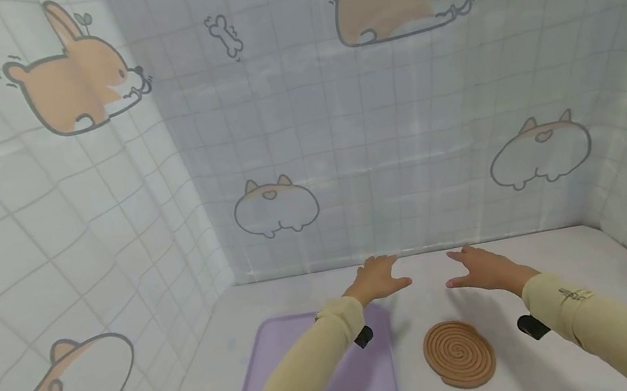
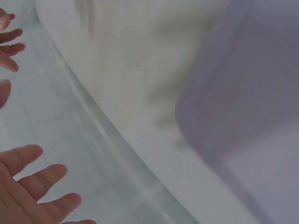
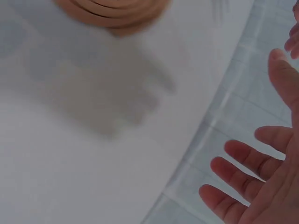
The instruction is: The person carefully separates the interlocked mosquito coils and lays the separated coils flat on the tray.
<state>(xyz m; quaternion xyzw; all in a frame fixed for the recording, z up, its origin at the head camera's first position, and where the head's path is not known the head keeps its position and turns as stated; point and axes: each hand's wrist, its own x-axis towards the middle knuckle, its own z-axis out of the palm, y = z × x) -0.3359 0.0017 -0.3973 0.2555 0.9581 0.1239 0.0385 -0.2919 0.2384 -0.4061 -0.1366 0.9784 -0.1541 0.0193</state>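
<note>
Head view, and the brown coil [image 1: 459,355] lies flat, round, right of the purple tray [image 1: 359,385] the left sleeve [image 1: 306,372] partly hides, left hand [image 1: 377,279] and right hand [image 1: 484,268] hovering empty, fingers outstretched.

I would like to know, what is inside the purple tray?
In the tray, the visible parts show only bare purple surface. The left sleeve hides a strip in the head view; what lies there cannot be told.
</note>
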